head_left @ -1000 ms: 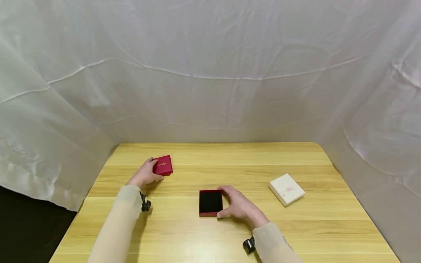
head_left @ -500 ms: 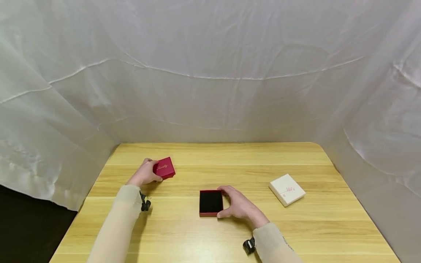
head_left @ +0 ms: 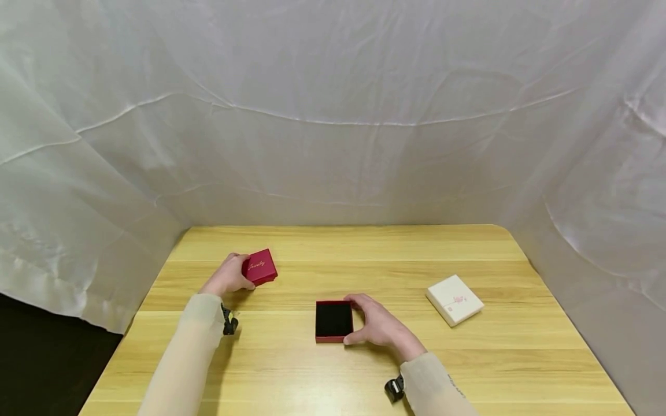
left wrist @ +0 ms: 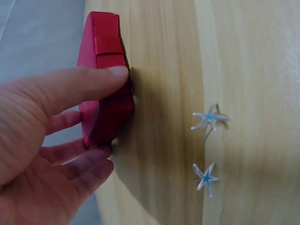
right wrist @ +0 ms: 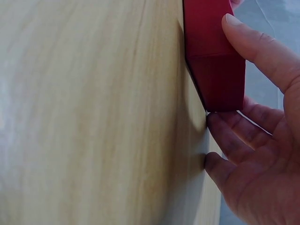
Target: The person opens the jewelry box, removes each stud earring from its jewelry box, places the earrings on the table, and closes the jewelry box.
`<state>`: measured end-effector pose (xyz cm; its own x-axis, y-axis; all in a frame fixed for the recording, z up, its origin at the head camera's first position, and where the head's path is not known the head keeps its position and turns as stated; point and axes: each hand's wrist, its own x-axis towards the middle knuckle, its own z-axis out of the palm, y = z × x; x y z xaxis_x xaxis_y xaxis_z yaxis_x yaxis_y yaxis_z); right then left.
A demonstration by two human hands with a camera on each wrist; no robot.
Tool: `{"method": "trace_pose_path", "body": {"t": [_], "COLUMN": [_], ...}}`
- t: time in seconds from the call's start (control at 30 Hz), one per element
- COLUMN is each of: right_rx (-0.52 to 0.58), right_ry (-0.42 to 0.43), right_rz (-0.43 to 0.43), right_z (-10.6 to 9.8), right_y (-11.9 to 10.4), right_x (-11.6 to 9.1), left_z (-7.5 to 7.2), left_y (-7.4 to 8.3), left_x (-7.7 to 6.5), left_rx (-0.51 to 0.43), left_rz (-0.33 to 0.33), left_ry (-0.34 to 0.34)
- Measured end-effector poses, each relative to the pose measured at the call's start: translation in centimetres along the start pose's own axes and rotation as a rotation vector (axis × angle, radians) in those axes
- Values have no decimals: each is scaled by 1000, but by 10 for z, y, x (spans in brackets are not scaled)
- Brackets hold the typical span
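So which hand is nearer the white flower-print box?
Right. The right hand holds the open red box left of the white flower-print box; the left hand is much farther left.

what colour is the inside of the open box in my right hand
The inside is black, clearest in the head view.

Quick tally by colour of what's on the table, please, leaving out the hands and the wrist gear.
Red: 2 (lettered item in the left hand, open box in the right hand)
White: 1 (printed box)
Silvery with blue centres: 2 (upper star and lower star in the left wrist view)
Total: 5
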<state>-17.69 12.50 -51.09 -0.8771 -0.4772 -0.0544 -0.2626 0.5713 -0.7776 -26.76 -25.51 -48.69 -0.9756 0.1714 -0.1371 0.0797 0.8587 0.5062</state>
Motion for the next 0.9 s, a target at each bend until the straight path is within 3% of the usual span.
{"method": "trace_pose_path", "body": {"t": [0.47, 0.9], "right_rx": [-3, 23], "right_ry": [1, -17], "right_rz": [-1, 2], "right_z": [-2, -3], "right_y": [0, 0], "right_x": [-1, -4], "left_z": [-1, -3], "left_y": [3, 38], "left_x": [-3, -26], "left_rx": [10, -10], "left_rz": [27, 140], "left_ry": [36, 104]}}
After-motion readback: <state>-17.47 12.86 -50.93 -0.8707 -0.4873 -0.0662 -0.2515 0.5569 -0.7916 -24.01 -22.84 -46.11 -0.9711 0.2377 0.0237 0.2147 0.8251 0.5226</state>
